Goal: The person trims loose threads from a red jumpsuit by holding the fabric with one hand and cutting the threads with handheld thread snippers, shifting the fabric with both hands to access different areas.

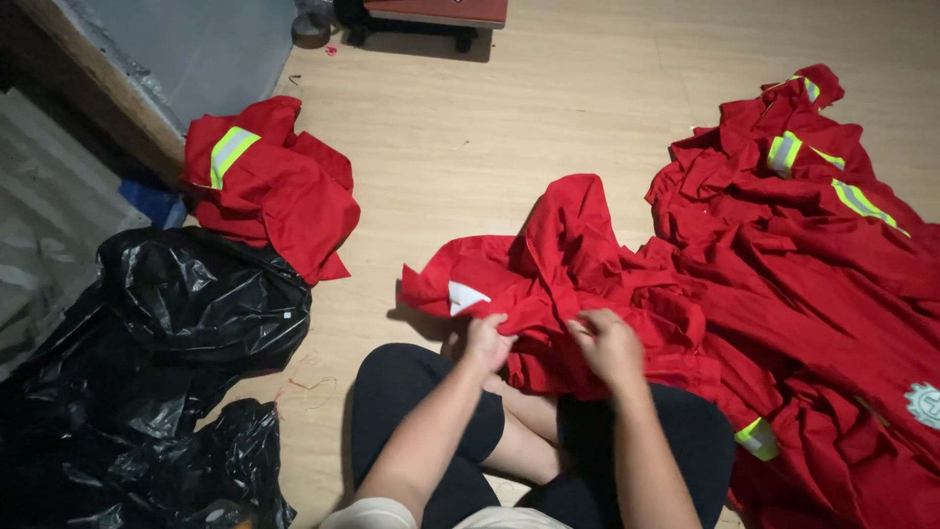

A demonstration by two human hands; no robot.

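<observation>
Person seated on a light wooden floor [490, 127], legs crossed, in black trousers. Left hand [487, 342] is closed, fingers pinching a fold of a red garment [568, 264]; right hand [609, 345] is likewise closed on the same cloth just beside it, fingers curled under the fabric. The two hands are near each other but apart. The red garment lies crumpled on the floor directly beyond the knees, near centre of the scene, its near edge drawn onto the lap; a small white label [464, 296] shows on its left side. To the right, touching it, a large heap of red garments [813, 255] with yellow-and-grey reflective stripes runs from far right to near right. At far left a separate bundle of red clothing [269, 186] with one reflective stripe lies apart from the others. Near left, crumpled black plastic bags [166, 343] rest on the floor just beside that bundle.
</observation>
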